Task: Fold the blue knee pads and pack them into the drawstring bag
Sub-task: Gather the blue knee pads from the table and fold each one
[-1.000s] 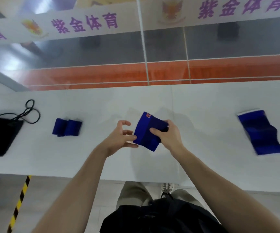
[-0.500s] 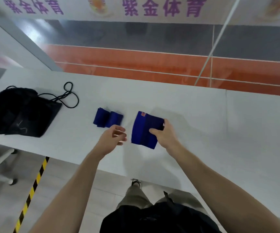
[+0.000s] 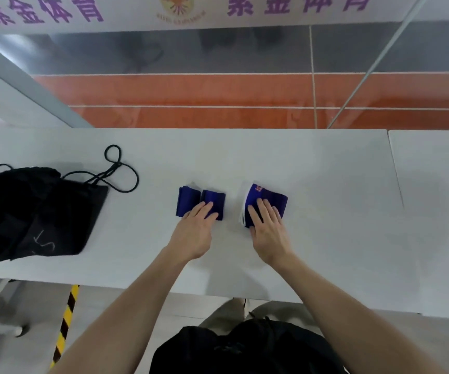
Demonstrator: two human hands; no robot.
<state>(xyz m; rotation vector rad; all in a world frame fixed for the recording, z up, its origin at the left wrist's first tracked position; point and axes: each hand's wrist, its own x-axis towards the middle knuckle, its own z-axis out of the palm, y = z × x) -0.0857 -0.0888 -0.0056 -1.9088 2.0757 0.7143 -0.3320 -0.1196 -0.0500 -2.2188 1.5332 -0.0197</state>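
Note:
Two folded blue knee pads lie side by side on the white table (image 3: 326, 211). My left hand (image 3: 195, 230) rests flat, fingers on the near edge of the left folded pad (image 3: 191, 197). My right hand (image 3: 268, 228) lies flat on the right folded pad (image 3: 269, 194), which shows a small red logo at its far corner and a white edge at its left. The black drawstring bag (image 3: 37, 211) lies flat at the table's left end, its cord (image 3: 120, 171) looped toward the pads. Neither hand grips anything.
The table's near edge runs just below my forearms. A seam (image 3: 394, 168) divides the table from another at the right. A black-and-yellow striped strip (image 3: 65, 319) marks the floor at lower left. Glass with orange flooring lies beyond the far edge.
My right hand has set the folded pad down beside the other one and now presses it flat. My left hand moved onto the left pad. The view has swung left.

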